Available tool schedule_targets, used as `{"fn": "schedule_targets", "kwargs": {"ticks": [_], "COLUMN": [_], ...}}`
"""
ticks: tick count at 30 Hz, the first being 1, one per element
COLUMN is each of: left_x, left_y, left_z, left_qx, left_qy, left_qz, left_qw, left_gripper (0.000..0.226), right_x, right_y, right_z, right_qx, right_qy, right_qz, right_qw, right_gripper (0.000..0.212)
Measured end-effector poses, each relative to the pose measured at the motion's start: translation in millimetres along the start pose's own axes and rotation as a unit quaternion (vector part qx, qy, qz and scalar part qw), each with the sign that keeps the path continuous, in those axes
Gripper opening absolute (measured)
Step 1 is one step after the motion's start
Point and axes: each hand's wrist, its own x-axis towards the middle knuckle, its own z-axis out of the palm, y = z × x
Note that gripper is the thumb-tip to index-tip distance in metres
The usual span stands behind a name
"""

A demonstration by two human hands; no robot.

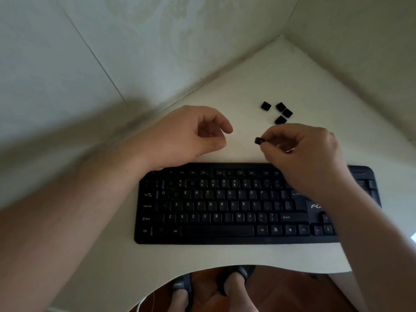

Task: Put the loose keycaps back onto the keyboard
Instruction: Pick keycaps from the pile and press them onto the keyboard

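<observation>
keyboard [225, 206]: white key legends read Q E R T Y U I O P / S D F G H J K L / Z X C V B M | bottom row read Ctrl, Alt | right side bore partial logo "FO", rest hidden by forearm | sandal [179, 284]: strap print was illegible

keyboard [225, 221] right end under forearm (logo cut short), held keycap [258, 140] legend unreadable

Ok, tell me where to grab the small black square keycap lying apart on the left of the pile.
Pinch that small black square keycap by two opposite side walls, from above: it lies flat on the white table, apart from its neighbours, so fingers fit around it.
</observation>
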Motion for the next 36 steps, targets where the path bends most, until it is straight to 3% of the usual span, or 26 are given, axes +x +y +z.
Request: {"fn": "schedule_targets", "kwargs": {"ticks": [6,10,13,17,27,32,36], "left_x": [-0.4,1.8,4.1,7.0,11.8,14.8,15.4], "left_y": [-3.4,-4.6,-7.6,-9.0,-3.0,-4.0,-1.9], "left_z": [2.7,7.6,11.7,14.7,14.8,13.1,16.6], "left_qx": [0.133,0.151,0.173,0.207,0.183,0.175,0.193], "left_qy": [-0.021,-0.052,-0.069,-0.072,-0.094,-0.103,-0.096], "left_qz": [-0.007,-0.012,0.010,0.004,-0.015,-0.027,-0.042], "left_qw": [0.991,0.987,0.982,0.976,0.978,0.979,0.976], "left_gripper": [0.009,0.009,0.011,0.033,0.028,0.014,0.020], "right_x": [-13.3,-17.3,-16.1,-13.2,-11.2,-6.3,-3.9], "right_y": [7.5,4.4,2.8,0.8,-0.8,-2.5,-1.3], "right_z": [11.2,30.3,37.9,35.7,35.4,34.0,32.5], "right_qx": [-0.066,-0.100,-0.110,-0.112,-0.114,-0.101,-0.097], "right_qy": [-0.056,-0.077,-0.073,-0.091,-0.094,-0.120,-0.134], "right_qz": [-0.070,-0.120,-0.112,-0.098,-0.106,-0.093,-0.067], "right_qw": [0.994,0.985,0.985,0.985,0.983,0.983,0.984], "right_gripper": [0.006,0.009,0.010,0.008,0.009,0.010,0.010]}}
